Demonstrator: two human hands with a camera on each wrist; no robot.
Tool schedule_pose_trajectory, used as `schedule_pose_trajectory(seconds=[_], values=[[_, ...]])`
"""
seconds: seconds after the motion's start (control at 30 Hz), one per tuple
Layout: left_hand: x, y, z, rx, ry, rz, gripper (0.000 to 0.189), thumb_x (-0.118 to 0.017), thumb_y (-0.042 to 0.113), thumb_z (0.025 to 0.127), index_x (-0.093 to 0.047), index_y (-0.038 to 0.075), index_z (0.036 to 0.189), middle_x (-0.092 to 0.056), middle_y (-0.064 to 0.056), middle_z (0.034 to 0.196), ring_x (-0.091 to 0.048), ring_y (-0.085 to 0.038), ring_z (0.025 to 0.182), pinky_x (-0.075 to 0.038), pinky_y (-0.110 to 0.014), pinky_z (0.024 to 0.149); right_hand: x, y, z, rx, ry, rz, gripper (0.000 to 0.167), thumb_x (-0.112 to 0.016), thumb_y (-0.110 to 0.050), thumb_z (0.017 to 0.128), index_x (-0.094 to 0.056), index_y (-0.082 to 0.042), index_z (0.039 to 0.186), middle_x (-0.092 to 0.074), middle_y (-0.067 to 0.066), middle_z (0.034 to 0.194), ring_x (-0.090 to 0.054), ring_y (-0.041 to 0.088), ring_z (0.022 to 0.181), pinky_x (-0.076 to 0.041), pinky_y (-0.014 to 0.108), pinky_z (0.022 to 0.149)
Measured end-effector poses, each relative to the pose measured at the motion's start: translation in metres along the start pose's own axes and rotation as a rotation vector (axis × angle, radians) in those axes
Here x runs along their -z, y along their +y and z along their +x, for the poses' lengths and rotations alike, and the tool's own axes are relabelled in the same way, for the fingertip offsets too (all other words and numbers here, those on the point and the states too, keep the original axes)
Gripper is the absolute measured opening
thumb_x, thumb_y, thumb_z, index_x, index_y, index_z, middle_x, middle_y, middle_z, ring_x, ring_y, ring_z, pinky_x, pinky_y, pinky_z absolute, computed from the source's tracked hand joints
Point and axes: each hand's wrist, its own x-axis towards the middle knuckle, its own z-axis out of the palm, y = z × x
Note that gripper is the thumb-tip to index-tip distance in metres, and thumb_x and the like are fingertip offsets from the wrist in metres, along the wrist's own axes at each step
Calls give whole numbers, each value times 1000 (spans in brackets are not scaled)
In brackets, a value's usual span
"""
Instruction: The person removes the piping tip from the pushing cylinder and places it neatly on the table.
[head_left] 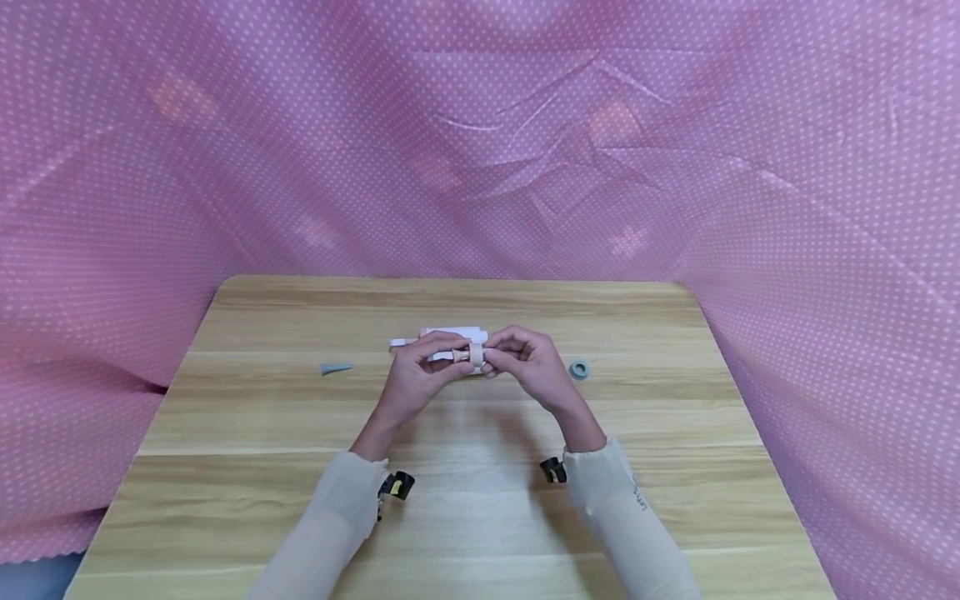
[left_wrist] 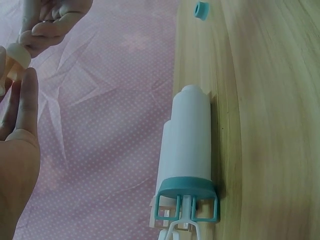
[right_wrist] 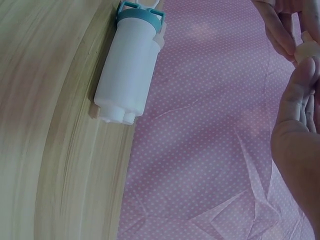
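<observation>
Both hands meet over the middle of the table, around a small cream ring (head_left: 476,354) with a peach-toned nozzle (head_left: 460,356). My left hand (head_left: 418,373) holds the ring between thumb and fingers, with the nozzle toward its palm. From the other side my right hand (head_left: 531,367) pinches the ring's right end, its fingertips hiding part of it. Close beyond the hands lie two white syringe-like barrels side by side. One barrel (left_wrist: 192,135) has a teal handle cap (left_wrist: 187,186); the other barrel (left_wrist: 164,155) is mostly hidden behind it and has a beige cap.
A teal nozzle (head_left: 335,368) lies on the wooden table (head_left: 465,517) left of the hands. To their right is a teal ring (head_left: 578,369). Pink dotted cloth (head_left: 480,217) hangs round the back and sides of the table.
</observation>
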Motion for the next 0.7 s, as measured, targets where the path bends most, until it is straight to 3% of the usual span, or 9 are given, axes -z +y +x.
schedule_pose_trajectory(seconds=[0.2,0.33,0.5,0.7], values=[[-2,-2,2,7,17,29,33,-76,-12,83,-70,-10,115,-66,-23,116,-65,-19,106,-59,-32,86,0,3,0,-7,39,3,10,-63,10,94,-62,16,103,-72,8,93,-68,17,75,-62,41,75],[-3,-2,3,18,37,51,32,-78,-9,83,-72,-8,114,-68,-20,115,-66,-19,104,-60,-31,84,-1,5,1,-28,69,48,7,-62,11,95,-67,9,100,-71,9,96,-67,17,77,-61,35,75],[-4,0,4,35,51,72,32,-80,-5,83,-73,-6,114,-69,-17,114,-66,-19,103,-60,-30,82,-5,6,1,-63,106,184,28,-59,15,94,-74,-8,91,-70,9,95,-65,15,78,-60,26,73],[-3,0,4,36,69,103,31,-82,-1,83,-74,-4,113,-71,-14,113,-65,-19,101,-60,-27,79,-7,8,2,-85,142,252,38,-58,16,94,-79,-15,87,-73,6,95,-65,13,78,-59,24,72]])
